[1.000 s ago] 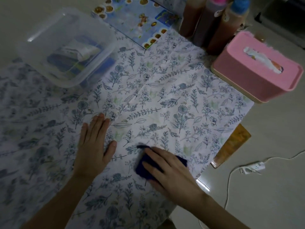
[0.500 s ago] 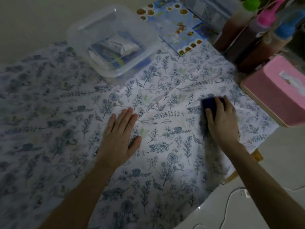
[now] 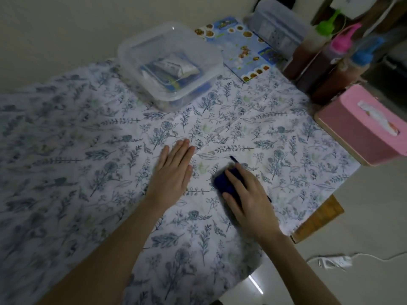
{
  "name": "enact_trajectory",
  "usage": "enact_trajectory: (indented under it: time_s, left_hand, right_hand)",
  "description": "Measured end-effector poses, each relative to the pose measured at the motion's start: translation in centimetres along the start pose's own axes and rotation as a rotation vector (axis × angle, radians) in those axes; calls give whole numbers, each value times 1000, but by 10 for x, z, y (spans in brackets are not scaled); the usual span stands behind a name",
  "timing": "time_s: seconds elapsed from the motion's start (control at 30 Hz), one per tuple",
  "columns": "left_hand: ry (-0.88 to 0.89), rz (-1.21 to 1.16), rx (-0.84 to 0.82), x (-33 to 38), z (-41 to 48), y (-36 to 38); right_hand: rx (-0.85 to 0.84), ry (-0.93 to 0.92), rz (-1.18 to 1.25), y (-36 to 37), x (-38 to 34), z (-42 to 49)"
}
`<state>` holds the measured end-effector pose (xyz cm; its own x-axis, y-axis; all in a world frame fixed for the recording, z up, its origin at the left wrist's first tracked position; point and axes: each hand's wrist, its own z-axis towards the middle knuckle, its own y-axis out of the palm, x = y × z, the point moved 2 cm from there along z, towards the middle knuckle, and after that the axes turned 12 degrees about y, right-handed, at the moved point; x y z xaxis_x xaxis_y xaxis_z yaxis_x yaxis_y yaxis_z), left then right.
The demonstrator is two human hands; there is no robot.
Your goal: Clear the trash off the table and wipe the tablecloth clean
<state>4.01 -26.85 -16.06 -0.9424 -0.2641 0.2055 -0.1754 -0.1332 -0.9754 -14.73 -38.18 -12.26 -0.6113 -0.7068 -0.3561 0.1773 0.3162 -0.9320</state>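
Observation:
A white tablecloth point(image 3: 88, 172) printed with blue leaves and flowers covers the table. My right hand point(image 3: 248, 194) presses a dark blue cloth point(image 3: 226, 181) flat onto it near the middle, fingers spread over the cloth. My left hand point(image 3: 174, 170) lies flat on the tablecloth just to the left, palm down, fingers together, holding nothing. A clear plastic box point(image 3: 169, 64) with wrappers and packets inside stands at the back of the table.
A pink tissue box point(image 3: 361, 126) sits at the right edge. Behind it stand three sauce bottles point(image 3: 330, 56) with coloured caps, a lidded clear container point(image 3: 277, 31) and a blue printed leaflet point(image 3: 242, 49). A power strip point(image 3: 332, 261) and cable lie on the floor.
My right hand has slid the blue cloth back from the far right, near the tissue box, toward the middle beside my left hand. The left hand stays flat.

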Motion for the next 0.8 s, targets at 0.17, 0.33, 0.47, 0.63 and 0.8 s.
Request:
enact_trajectory:
  time_s: [0.17,0.33,0.47,0.63,0.8]
  left_hand:
    - [-8,49,-68,1,3,-3]
    - [-62,117,-95,3,6,-6]
    - [-155,160,-112,17,5,-8]
    - [-241,171,-162,29,6,-7]
    - [-302,56,-208,37,10,-13]
  right_hand:
    - [-105,-74,-34,3,16,-29]
    - [-111,-110,-64,-5,35,-22]
    - [-58,17,-59,-25,68,-9]
    - [-43,135,-139,-49,126,29]
    - [-79,134,-237,-68,153,58]
